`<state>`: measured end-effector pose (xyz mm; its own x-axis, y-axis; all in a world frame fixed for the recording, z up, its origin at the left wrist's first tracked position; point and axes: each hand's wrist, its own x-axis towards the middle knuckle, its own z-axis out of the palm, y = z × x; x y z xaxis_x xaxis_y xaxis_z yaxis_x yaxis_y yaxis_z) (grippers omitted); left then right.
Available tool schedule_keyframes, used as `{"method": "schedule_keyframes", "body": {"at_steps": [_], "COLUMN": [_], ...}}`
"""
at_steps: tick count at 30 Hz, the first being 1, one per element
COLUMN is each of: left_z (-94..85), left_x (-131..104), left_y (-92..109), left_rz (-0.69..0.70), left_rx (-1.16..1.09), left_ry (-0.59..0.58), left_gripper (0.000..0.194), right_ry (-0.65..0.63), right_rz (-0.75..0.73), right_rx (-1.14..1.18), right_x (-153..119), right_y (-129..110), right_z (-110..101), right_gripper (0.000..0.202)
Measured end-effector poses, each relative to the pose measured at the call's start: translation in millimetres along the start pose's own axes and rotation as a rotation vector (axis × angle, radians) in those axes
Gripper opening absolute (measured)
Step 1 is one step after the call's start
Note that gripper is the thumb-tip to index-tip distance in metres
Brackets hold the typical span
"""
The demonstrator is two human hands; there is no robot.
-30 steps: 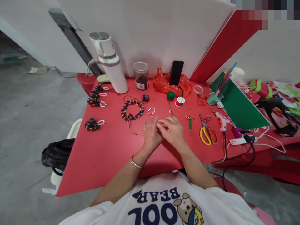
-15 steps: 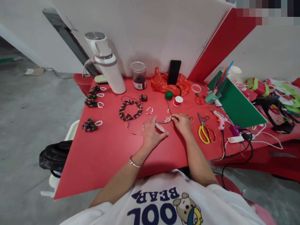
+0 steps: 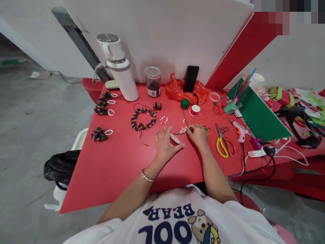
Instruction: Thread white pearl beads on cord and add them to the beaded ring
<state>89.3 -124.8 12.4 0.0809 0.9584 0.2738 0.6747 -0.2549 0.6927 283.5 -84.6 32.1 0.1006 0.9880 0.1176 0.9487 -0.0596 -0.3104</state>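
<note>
My left hand (image 3: 164, 145) rests on the table with thumb and fingers around a small clear bag of white beads (image 3: 175, 138). Beside a loose pile of white beads (image 3: 183, 130), my right hand (image 3: 198, 136) has its thumb and forefinger pinched together. Whatever is in that pinch is too small to make out. Green yarn (image 3: 185, 117) runs down from a green ball (image 3: 185, 103) past the pile, close to the right fingertips. A short curve of white beads (image 3: 164, 120) lies beyond my left hand, near a braided multicoloured yarn ring (image 3: 134, 125).
Yarn pieces with bead loops (image 3: 99, 135) line the red table's (image 3: 106, 176) left side. Behind stand a white flask (image 3: 127, 84), a jar (image 3: 153, 83) and a phone (image 3: 191, 78). Yellow-handled scissors (image 3: 222, 147), a pink glue gun (image 3: 240, 131) and cables lie on the right.
The whole view has shifted slightly. My right fingertips have curled a little at the bead pile, while my left hand keeps its place around the bag.
</note>
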Motion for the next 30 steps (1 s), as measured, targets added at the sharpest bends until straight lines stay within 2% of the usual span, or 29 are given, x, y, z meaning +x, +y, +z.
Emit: {"method": "schedule_keyframes", "body": {"at_steps": [2, 5, 7, 9, 12, 15, 22, 30], "left_z": [0.2, 1.2, 2.5, 4.1, 6.6, 7.7, 5.9, 7.4], "left_x": [0, -1, -2, -2, -3, -2, -2, -2], "left_y": [0, -1, -2, -3, -5, -5, -5, -6], "left_rz": [0.004, 0.017, 0.031, 0.044, 0.042, 0.026, 0.018, 0.022], "left_rx": [-0.001, -0.003, -0.006, -0.005, 0.001, -0.003, -0.009, 0.006], "left_ry": [0.006, 0.016, 0.027, 0.042, 0.059, 0.053, 0.035, 0.033], "left_gripper": [0.103, 0.103, 0.103, 0.101, 0.094, 0.09, 0.082, 0.079], "right_ry": [0.025, 0.058, 0.042, 0.003, -0.094, -0.085, -0.044, -0.042], "right_rz": [0.034, 0.05, -0.007, -0.103, -0.237, -0.292, -0.316, -0.305], "right_rx": [0.102, 0.438, 0.659, 0.73, 0.698, 0.563, 0.361, 0.256], "right_x": [0, -5, -11, -19, -27, -29, -31, -32], "right_y": [0, -7, -20, -37, -61, -73, -74, -77], "right_z": [0, -9, -21, -33, -42, -40, -39, -43], "right_gripper": [0.016, 0.016, 0.019, 0.018, 0.011, 0.007, 0.009, 0.015]}}
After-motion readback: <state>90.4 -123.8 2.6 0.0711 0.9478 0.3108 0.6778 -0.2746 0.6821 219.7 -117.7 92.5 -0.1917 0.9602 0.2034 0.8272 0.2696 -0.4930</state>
